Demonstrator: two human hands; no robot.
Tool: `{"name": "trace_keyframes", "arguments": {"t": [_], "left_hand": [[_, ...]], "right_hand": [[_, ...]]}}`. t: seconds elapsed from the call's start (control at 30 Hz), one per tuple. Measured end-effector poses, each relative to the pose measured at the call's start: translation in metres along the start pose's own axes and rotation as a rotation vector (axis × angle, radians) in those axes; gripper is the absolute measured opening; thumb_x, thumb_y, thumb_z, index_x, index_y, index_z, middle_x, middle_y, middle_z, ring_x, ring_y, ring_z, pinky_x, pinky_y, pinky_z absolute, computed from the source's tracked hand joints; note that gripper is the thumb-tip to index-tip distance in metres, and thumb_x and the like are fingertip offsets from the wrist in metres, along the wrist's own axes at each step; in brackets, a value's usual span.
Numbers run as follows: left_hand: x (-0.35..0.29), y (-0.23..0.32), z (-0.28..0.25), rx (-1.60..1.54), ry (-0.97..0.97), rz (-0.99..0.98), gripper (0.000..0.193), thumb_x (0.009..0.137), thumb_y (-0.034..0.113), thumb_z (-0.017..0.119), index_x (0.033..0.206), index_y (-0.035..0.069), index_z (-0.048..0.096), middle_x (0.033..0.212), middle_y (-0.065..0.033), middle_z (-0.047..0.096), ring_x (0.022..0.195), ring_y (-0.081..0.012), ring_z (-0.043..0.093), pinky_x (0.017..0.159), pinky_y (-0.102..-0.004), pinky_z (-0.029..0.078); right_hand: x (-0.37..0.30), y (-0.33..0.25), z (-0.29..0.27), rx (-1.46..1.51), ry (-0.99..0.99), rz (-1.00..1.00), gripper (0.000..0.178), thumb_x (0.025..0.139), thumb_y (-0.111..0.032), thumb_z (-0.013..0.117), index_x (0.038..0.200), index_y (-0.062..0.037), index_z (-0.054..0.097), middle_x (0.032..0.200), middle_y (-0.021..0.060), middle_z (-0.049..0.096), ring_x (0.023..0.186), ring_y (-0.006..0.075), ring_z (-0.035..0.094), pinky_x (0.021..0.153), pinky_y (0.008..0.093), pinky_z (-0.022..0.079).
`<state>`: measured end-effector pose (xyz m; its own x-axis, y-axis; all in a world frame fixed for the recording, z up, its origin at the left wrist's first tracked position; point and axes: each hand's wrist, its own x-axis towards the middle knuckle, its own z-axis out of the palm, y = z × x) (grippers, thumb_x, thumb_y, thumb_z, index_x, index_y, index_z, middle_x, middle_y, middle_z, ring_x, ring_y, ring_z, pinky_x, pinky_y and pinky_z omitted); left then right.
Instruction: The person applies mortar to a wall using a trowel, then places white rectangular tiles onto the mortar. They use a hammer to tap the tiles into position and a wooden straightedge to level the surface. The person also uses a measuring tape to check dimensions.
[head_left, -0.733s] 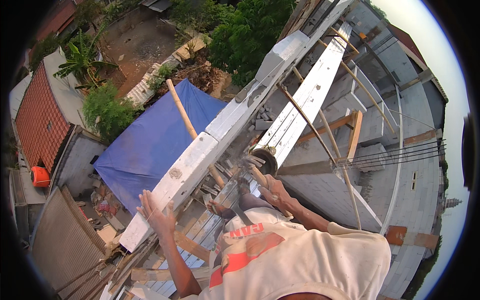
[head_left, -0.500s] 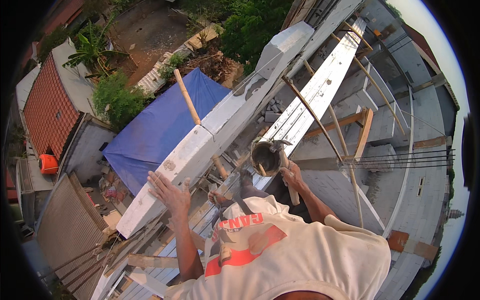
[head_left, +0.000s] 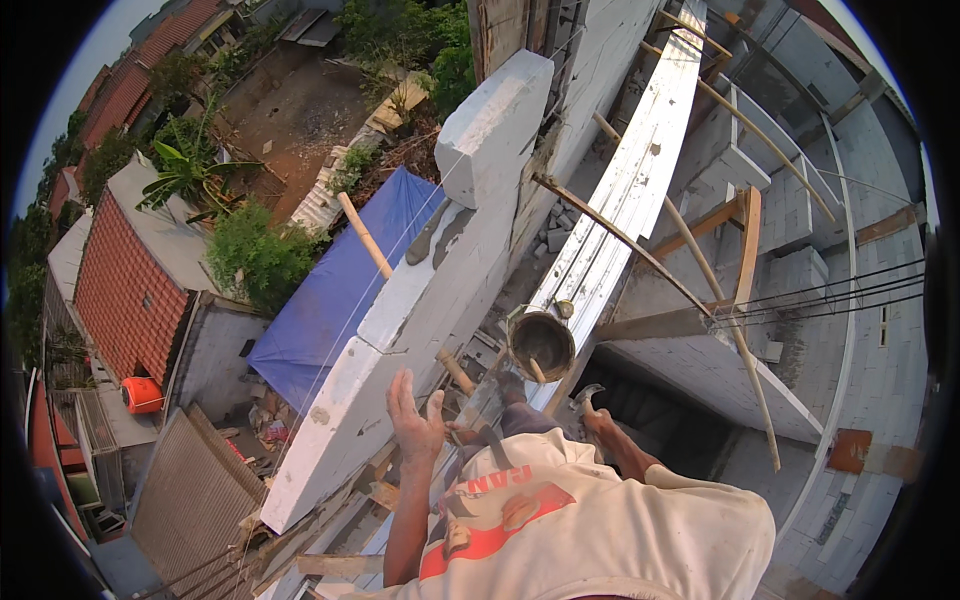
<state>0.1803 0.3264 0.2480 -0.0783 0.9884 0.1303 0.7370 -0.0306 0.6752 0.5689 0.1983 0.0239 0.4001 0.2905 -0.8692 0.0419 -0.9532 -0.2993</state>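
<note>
My left hand [head_left: 415, 425] is raised beside the white block wall [head_left: 345, 400], its fingers stretched and holding nothing. My right hand [head_left: 605, 430] grips a hammer [head_left: 588, 395] low at my right side. Only the metal head and a little of the tool show past my fingers. Just ahead of me a round bucket [head_left: 516, 345] stands at the near end of a long pale plank, a wooden handle [head_left: 537, 370] sticking up out of it. Grey mortar [head_left: 452, 235] lies on the wall's top, next to a tall upright block [head_left: 490, 125].
A dark opening [head_left: 660, 400] drops away at my right, with bamboo poles [head_left: 690, 240] and a timber frame [head_left: 748, 245] beyond. A string runs along the wall. Left of it, far below, are a blue tarp [head_left: 340, 300] and tiled roofs [head_left: 125, 280].
My left hand has come off the wall's top and moved right. My right hand has lowered the hammer from beside the bucket toward my side. The view has shifted slightly.
</note>
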Motion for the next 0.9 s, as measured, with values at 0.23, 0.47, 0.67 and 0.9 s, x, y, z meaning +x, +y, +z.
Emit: {"name": "trace_keyframes", "arguments": {"t": [0.23,0.47,0.67,0.9], "left_hand": [[0.177,0.186,0.004,0.004,0.114,0.744,0.048,0.084,0.008,0.079,0.128,0.003,0.063,0.136,-0.0121,0.060,0.121,-0.0307,0.060,0.103,-0.0441,0.047],[0.336,0.265,0.017,0.227,0.118,0.555,0.057,0.088,0.027,0.076,0.134,-0.001,0.058,0.137,-0.0201,0.054,0.129,-0.0366,0.053,0.110,-0.0475,0.043],[0.414,0.280,0.017,0.045,0.063,0.283,0.068,0.094,0.041,0.070,0.137,-0.010,0.054,0.142,-0.0301,0.053,0.132,-0.0428,0.054,0.110,-0.0472,0.045],[0.467,0.307,-0.002,0.041,0.186,0.360,0.062,0.089,0.054,0.074,0.114,-0.003,0.071,0.107,-0.0248,0.074,0.105,-0.0401,0.071,0.091,-0.0479,0.055]], "right_hand": [[-0.065,-0.092,-0.031,0.279,-0.148,-0.330,0.027,0.090,-0.022,0.070,0.095,0.0035,0.063,0.073,0.0090,0.064,0.060,0.0161,0.060,0.055,0.0346,0.049],[-0.082,-0.174,-0.047,0.360,-0.096,-0.652,0.032,0.090,-0.026,0.073,0.103,0.0004,0.059,0.075,0.0050,0.060,0.060,0.0129,0.056,0.050,0.0308,0.049],[-0.118,-0.193,-0.054,0.536,-0.207,-0.589,0.032,0.089,-0.024,0.073,0.101,0.0002,0.057,0.073,0.0050,0.058,0.053,0.0128,0.054,0.046,0.0304,0.049],[-0.116,-0.175,-0.050,0.502,-0.168,-0.572,0.032,0.087,-0.024,0.075,0.100,-0.0008,0.056,0.073,0.0032,0.055,0.052,0.0136,0.053,0.046,0.0329,0.047]]}}
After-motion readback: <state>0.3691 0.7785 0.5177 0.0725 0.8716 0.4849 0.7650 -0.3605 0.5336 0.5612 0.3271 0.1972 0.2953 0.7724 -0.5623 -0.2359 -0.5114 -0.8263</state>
